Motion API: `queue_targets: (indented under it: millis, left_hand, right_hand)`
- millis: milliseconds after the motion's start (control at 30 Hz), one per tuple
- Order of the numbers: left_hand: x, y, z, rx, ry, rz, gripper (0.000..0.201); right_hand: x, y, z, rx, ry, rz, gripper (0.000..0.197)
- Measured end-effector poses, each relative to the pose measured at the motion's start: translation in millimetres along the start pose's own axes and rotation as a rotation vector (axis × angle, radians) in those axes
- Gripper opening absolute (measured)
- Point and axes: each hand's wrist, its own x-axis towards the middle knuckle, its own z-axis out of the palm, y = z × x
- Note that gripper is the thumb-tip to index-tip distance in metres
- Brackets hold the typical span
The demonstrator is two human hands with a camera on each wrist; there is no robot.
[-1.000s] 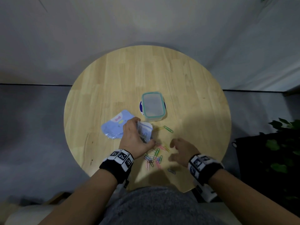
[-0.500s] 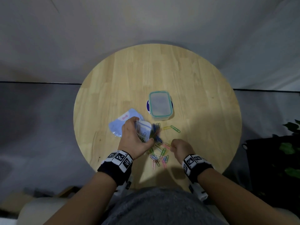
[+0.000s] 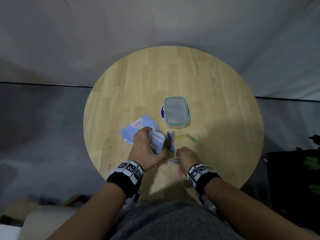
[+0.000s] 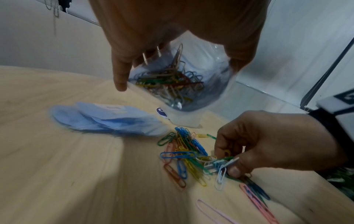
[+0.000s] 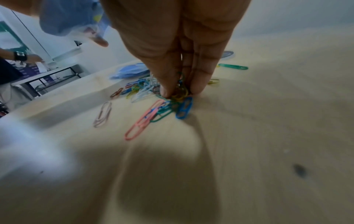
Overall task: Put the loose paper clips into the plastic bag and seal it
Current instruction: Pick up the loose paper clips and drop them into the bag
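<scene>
My left hand grips a clear plastic bag a little above the round wooden table; the bag holds several coloured paper clips. Beside it on the table lies a pile of loose coloured clips. My right hand is down on the near side of that pile, its thumb and fingers pinching a bunch of clips against the wood. More clips lie apart: a green one, pink ones and a pale one near the front edge.
A clear lidded box with a teal rim stands at the table's middle on a blue-and-white disc. A stack of light blue packets lies left of the bag. A dark plant is at the right.
My right hand has moved left into the clip pile and closed its fingers on a bunch. The left hand with the bag has stayed beside the pile. The head view has shifted.
</scene>
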Motion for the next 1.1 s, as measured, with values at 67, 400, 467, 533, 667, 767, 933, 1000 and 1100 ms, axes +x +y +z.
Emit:
queue_targets:
  millis: [67, 400, 467, 533, 667, 767, 933, 1000, 1100]
  left_hand:
    - [-0.3, 0.0, -0.2, 0.004, -0.002, 0.007, 0.088]
    - [4.9, 0.1, 13.2, 0.129, -0.078, 0.1, 0.089]
    - [7.5, 4.3, 18.0, 0.183, -0.078, 0.147, 0.089]
    - [9.8, 11.5, 21.2, 0.21, -0.081, 0.17, 0.087]
    - [14.9, 26.3, 27.1, 0.196, -0.053, 0.194, 0.092]
    - [17.8, 39.3, 25.1, 0.143, -0.008, 0.185, 0.087]
    - [21.6, 46.4, 23.5, 0.082, 0.033, 0.204, 0.076]
    - [21.5, 44.6, 24.8, 0.054, 0.056, 0.227, 0.073]
    - [20.9, 44.8, 24.0, 0.027, 0.073, 0.244, 0.077]
  right_hand:
    - [0.8, 4.0, -0.5, 0.025, 0.008, 0.0, 0.028]
    - [-23.0, 16.5, -60.5, 0.4, 0.131, 0.116, 0.014]
    - [-25.9, 14.4, -83.1, 0.44, 0.156, 0.119, 0.012]
    - [-23.7, 10.0, -102.8, 0.576, 0.179, 0.135, 0.01]
    - [-14.8, -1.5, -123.0, 0.986, 0.192, 0.206, 0.014]
    - [-12.6, -12.2, -123.9, 0.996, 0.25, 0.209, 0.024]
    - [-17.8, -24.7, -114.4, 0.815, 0.259, 0.131, 0.011]
    - [-20.4, -27.1, -113.3, 0.801, 0.233, 0.088, 0.01]
    - [-26.8, -27.0, -120.0, 0.726, 0.254, 0.056, 0.016]
